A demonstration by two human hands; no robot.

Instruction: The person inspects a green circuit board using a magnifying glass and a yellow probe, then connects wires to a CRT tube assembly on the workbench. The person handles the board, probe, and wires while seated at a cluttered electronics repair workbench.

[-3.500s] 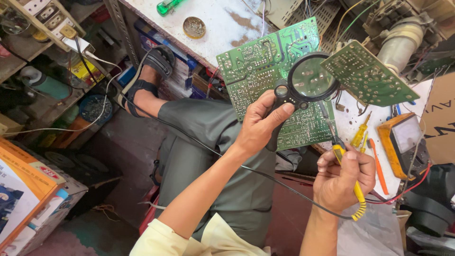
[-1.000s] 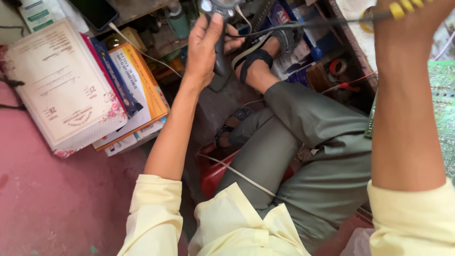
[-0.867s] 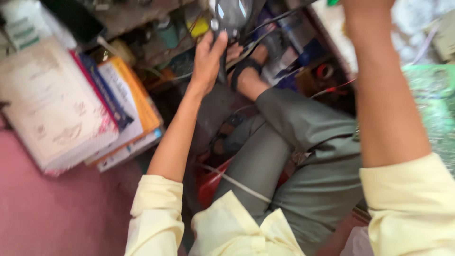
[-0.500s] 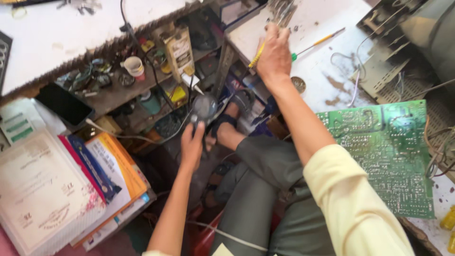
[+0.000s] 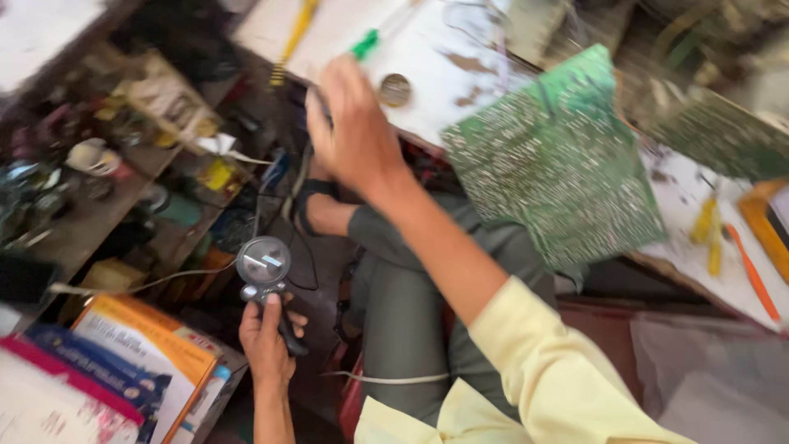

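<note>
Right hand (image 5: pixel 353 123) dropping back from the worktop (image 5: pixel 427 57), seemingly empty; blurred.
Left hand (image 5: pixel 267 337) gripping magnifier (image 5: pixel 263 263) low; I'm risking snagging its cord.

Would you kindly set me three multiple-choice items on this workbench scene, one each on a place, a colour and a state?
1. Where is the magnifying glass?
A. on the white bench
B. in the left hand, low beside the shelves
C. on the circuit board

2. What colour is the circuit board?
A. green
B. blue
C. red

3. How is the right hand?
A. flat on the knee
B. holding the magnifying glass
C. raised in front of the white bench

Answers: B, the left hand's fingers wrap its black handle; A, the board's face is green; C, the hand is lifted near the bench edge, blurred.
</note>
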